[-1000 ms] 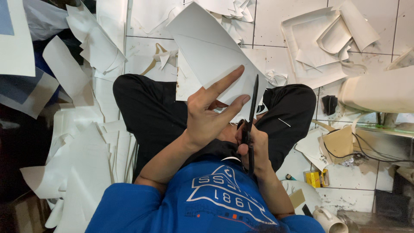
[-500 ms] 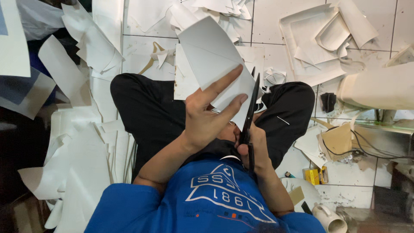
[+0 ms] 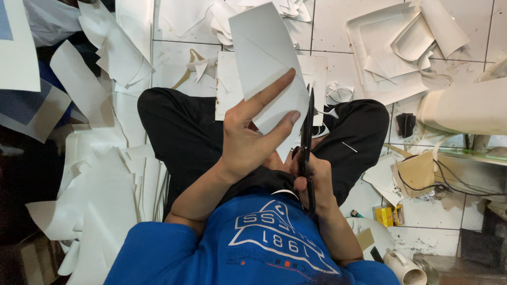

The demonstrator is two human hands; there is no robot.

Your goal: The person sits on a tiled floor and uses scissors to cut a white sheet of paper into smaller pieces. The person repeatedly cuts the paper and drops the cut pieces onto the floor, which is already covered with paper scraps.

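Here, the left hand [image 3: 248,142] is closed on a stiff white sheet of card [image 3: 266,63], thumb behind and two fingers spread across its face, holding it up at twelve o'clock from the lap. The right hand [image 3: 312,177] grips the long black-handled scissors [image 3: 307,140], their blades nearly together along the sheet's right edge, at three o'clock from the left hand. Judging by the heaps of white paper offcuts [image 3: 105,211] at nine o'clock and the cut-out white card frames [image 3: 391,53] at one o'clock on the tiled floor [image 3: 465,221], much cutting is already done; this sheet looks barely trimmed. A small yellow box [image 3: 386,215] at four o'clock shows no contents; whether the white mug [image 3: 404,269] at five o'clock holds anything cannot be told.
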